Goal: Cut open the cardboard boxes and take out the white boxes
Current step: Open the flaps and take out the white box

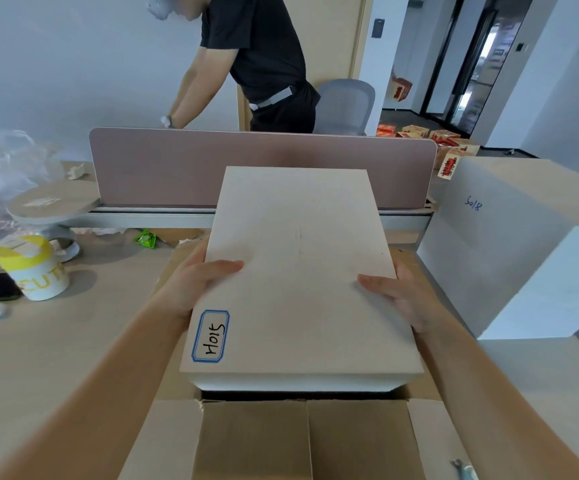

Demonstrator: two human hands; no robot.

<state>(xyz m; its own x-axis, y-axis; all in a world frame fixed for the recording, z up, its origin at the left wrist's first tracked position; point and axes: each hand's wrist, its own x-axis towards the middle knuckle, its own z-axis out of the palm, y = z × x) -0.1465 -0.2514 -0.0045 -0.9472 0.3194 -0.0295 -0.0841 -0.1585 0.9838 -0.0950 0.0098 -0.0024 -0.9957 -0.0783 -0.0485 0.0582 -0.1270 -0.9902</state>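
Now, white box (298,271) gripped between left hand (191,285) and right hand (399,299), above open cardboard box (302,441)

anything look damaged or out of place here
Nothing serious. The white box, gripped by the left hand and right hand, looks intact. The open cardboard box has a ragged flap edge, and a green wrapper lies loose on the desk.

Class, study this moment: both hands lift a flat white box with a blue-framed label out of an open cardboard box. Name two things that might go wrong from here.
1. The left hand and right hand grip only the side edges of the flat white labelled box; it might slip or tip.
2. The open brown cardboard box flaps stand close around it, so a corner might snag. A metal cutting tool lying on the flap could get knocked off.
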